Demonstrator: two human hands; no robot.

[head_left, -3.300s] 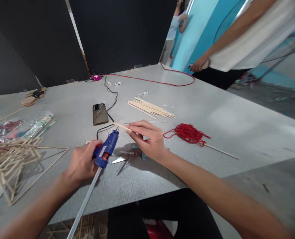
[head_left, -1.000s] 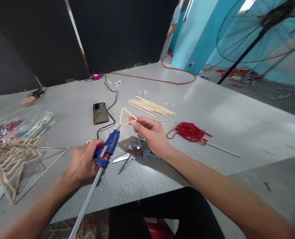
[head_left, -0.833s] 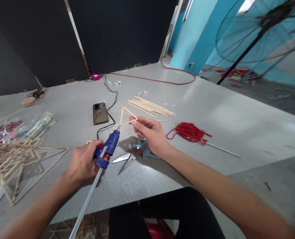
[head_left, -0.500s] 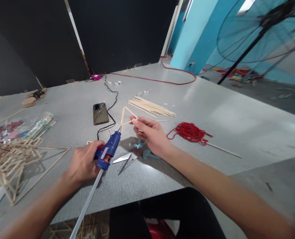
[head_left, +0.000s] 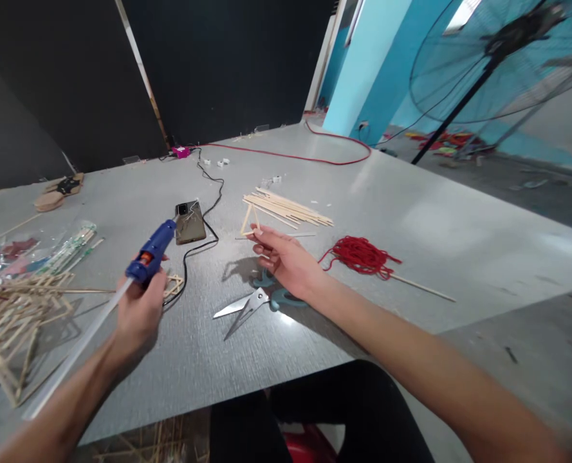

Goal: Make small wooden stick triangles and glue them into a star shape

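My left hand (head_left: pixel 141 305) is closed around a blue hot glue gun (head_left: pixel 151 249), its nozzle pointing up and away near the phone (head_left: pixel 190 222). A long clear glue stick (head_left: pixel 80 347) trails from the gun's back end. Between thumb and fingers, my right hand (head_left: pixel 286 257) pinches a small triangle of wooden sticks (head_left: pixel 250 220) above the table. Open scissors (head_left: pixel 247 305) lie below the right hand, their teal handles partly hidden by it. Just behind the triangle is a pile of loose wooden sticks (head_left: pixel 288 207).
Red yarn (head_left: pixel 363 256) wound on a stick lies at right. Stick frames (head_left: pixel 22 321) and plastic packets (head_left: pixel 66 251) crowd the left. A black cord (head_left: pixel 184 273) runs near the left hand toward a pink plug box (head_left: pixel 180 152). A large fan (head_left: pixel 502 51) stands at right.
The glue gun in my left hand has swung left, away from the triangle. My right hand has turned the triangle slightly, and more of the scissors shows.
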